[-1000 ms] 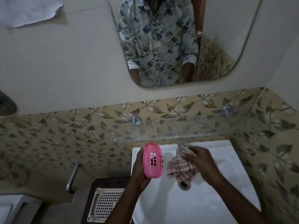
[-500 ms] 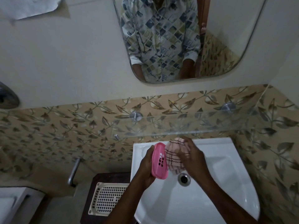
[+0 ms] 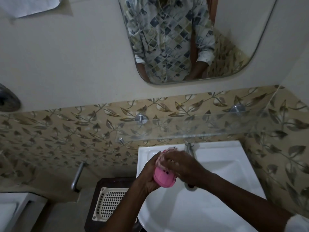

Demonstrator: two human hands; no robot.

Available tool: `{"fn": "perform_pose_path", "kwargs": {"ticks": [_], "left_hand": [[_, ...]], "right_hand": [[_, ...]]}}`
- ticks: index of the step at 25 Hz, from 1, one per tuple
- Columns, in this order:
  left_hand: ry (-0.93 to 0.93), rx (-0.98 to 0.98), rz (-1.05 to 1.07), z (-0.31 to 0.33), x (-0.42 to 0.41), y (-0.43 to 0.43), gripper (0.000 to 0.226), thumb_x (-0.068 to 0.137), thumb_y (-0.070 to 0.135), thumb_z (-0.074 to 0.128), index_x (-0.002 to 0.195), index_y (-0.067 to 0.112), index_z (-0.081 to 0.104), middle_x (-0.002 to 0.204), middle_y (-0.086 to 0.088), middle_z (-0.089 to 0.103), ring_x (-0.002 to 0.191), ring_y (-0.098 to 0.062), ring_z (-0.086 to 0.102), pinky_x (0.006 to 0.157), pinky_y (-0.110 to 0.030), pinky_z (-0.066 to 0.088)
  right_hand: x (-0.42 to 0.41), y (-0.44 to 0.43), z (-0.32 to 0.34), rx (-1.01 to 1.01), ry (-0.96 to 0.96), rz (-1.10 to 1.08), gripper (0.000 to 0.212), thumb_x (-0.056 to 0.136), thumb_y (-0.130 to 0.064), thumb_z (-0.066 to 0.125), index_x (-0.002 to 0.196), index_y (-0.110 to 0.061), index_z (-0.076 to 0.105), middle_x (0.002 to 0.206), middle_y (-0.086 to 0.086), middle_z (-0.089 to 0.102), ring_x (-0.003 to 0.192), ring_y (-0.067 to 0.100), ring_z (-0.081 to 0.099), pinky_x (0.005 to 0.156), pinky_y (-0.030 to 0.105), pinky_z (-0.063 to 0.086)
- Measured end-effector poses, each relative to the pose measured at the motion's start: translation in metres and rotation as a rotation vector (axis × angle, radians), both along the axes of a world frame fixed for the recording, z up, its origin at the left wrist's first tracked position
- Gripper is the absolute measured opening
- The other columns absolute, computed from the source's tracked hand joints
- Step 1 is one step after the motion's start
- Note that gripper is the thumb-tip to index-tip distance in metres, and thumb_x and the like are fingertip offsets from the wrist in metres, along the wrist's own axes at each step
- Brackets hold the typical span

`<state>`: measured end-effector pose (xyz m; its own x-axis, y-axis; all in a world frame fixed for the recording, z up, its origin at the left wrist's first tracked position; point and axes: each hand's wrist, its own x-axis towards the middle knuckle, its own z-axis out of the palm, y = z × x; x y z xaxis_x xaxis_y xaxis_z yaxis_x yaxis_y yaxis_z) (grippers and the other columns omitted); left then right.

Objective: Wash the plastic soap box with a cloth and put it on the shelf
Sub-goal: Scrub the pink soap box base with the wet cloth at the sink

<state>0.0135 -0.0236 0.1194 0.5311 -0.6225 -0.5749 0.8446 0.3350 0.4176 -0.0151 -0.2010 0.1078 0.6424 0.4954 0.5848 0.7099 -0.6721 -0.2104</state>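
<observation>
My left hand (image 3: pixel 149 174) grips the pink plastic soap box (image 3: pixel 163 179) over the white sink (image 3: pixel 222 164). My right hand (image 3: pixel 181 166) presses a pink checked cloth (image 3: pixel 164 154) against the upper part of the box; most of the cloth is hidden under my fingers. The glass shelf (image 3: pixel 200 128) hangs on the wall just above the sink, bare.
A metal tap (image 3: pixel 189 147) stands at the back of the sink, right behind my hands. A cream plastic basket (image 3: pixel 109 204) sits on a dark stand left of the sink. A mirror (image 3: pixel 225 39) hangs above the shelf. A metal pipe (image 3: pixel 77 175) sticks out at the left.
My right hand has brought the cloth from beside the box onto it, covering its upper part. Both hands now meet over the sink.
</observation>
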Motion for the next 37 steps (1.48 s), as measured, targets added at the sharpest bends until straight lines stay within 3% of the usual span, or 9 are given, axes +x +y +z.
{"fn": "perform_pose_path", "kwargs": {"ticks": [3, 7, 11, 16, 21, 25, 28, 31, 37], "left_hand": [[-0.003, 0.052, 0.053, -0.003, 0.004, -0.001, 0.051, 0.097, 0.041, 0.051, 0.127, 0.001, 0.060, 0.107, -0.021, 0.066, 0.094, -0.033, 0.064, 0.089, -0.045, 0.051], [-0.033, 0.094, 0.013, -0.004, 0.009, 0.008, 0.054, 0.096, 0.047, 0.051, 0.123, 0.002, 0.064, 0.107, -0.022, 0.069, 0.095, -0.035, 0.065, 0.086, -0.047, 0.052], [-0.085, 0.084, 0.040, 0.005, 0.005, 0.002, 0.054, 0.090, 0.046, 0.058, 0.120, 0.003, 0.068, 0.109, -0.025, 0.069, 0.092, -0.038, 0.065, 0.080, -0.046, 0.057], [-0.066, 0.112, 0.080, 0.003, -0.001, -0.003, 0.055, 0.097, 0.045, 0.050, 0.132, 0.004, 0.058, 0.109, -0.024, 0.067, 0.093, -0.038, 0.063, 0.084, -0.048, 0.051], [-0.154, 0.174, 0.253, -0.001, -0.003, -0.016, 0.059, 0.099, 0.047, 0.044, 0.139, 0.004, 0.053, 0.114, -0.023, 0.069, 0.099, -0.035, 0.067, 0.090, -0.048, 0.054], [-0.280, 0.397, 0.375, -0.011, -0.004, -0.026, 0.052, 0.101, 0.043, 0.044, 0.134, 0.004, 0.054, 0.130, -0.030, 0.059, 0.120, -0.043, 0.058, 0.104, -0.058, 0.046], [-0.504, 0.491, 0.386, -0.014, -0.005, -0.027, 0.042, 0.105, 0.034, 0.041, 0.137, 0.011, 0.054, 0.118, -0.017, 0.067, 0.103, -0.029, 0.067, 0.088, -0.044, 0.058], [-0.740, 0.657, 0.303, -0.020, -0.006, -0.032, 0.036, 0.106, 0.031, 0.042, 0.139, 0.024, 0.052, 0.135, -0.005, 0.061, 0.123, -0.023, 0.059, 0.107, -0.049, 0.047], [-0.922, 0.676, 0.256, -0.035, -0.012, -0.021, 0.042, 0.101, 0.046, 0.038, 0.137, 0.030, 0.051, 0.135, 0.005, 0.060, 0.128, -0.012, 0.055, 0.108, -0.035, 0.045]], "right_hand": [[0.004, 0.012, -0.001, 0.126, 0.066, -0.107, 0.039, 0.081, -0.004, 0.072, 0.118, -0.015, 0.069, 0.120, 0.011, 0.067, 0.104, 0.030, 0.062, 0.083, 0.040, 0.054], [-0.005, 0.008, -0.005, -0.071, 0.064, 0.000, 0.053, 0.081, -0.008, 0.069, 0.132, -0.023, 0.060, 0.133, 0.013, 0.059, 0.127, 0.036, 0.051, 0.107, 0.049, 0.040], [0.004, 0.005, 0.004, 0.027, 0.138, -0.269, 0.053, 0.082, -0.003, 0.062, 0.133, -0.019, 0.061, 0.130, 0.019, 0.060, 0.110, 0.038, 0.063, 0.077, 0.046, 0.058], [0.002, -0.011, 0.004, -0.238, 0.018, -0.132, 0.057, 0.084, -0.007, 0.067, 0.139, -0.018, 0.054, 0.133, 0.017, 0.058, 0.116, 0.036, 0.058, 0.082, 0.043, 0.051], [-0.008, 0.021, 0.012, -0.183, 0.491, -0.541, 0.048, 0.089, -0.020, 0.060, 0.136, -0.019, 0.048, 0.117, 0.006, 0.055, 0.104, 0.028, 0.058, 0.072, 0.038, 0.053], [-0.015, 0.037, 0.019, -0.135, 0.702, -0.575, 0.025, 0.090, -0.028, 0.057, 0.107, -0.013, 0.064, 0.099, 0.007, 0.062, 0.090, 0.027, 0.067, 0.067, 0.032, 0.050], [-0.017, 0.036, 0.025, 0.060, 0.906, -0.468, 0.022, 0.087, -0.024, 0.056, 0.067, -0.014, 0.054, 0.063, -0.003, 0.057, 0.063, 0.020, 0.059, 0.049, 0.023, 0.037], [-0.011, 0.033, 0.035, 0.346, 1.076, -0.469, 0.039, 0.081, -0.017, 0.057, 0.045, -0.019, 0.042, 0.036, -0.004, 0.044, 0.039, 0.006, 0.044, 0.045, 0.022, 0.031], [0.016, 0.007, 0.058, 1.453, 1.468, -0.381, 0.024, 0.091, -0.001, 0.048, 0.075, 0.001, 0.066, 0.063, 0.019, 0.061, 0.055, 0.026, 0.058, 0.055, 0.026, 0.045]]}}
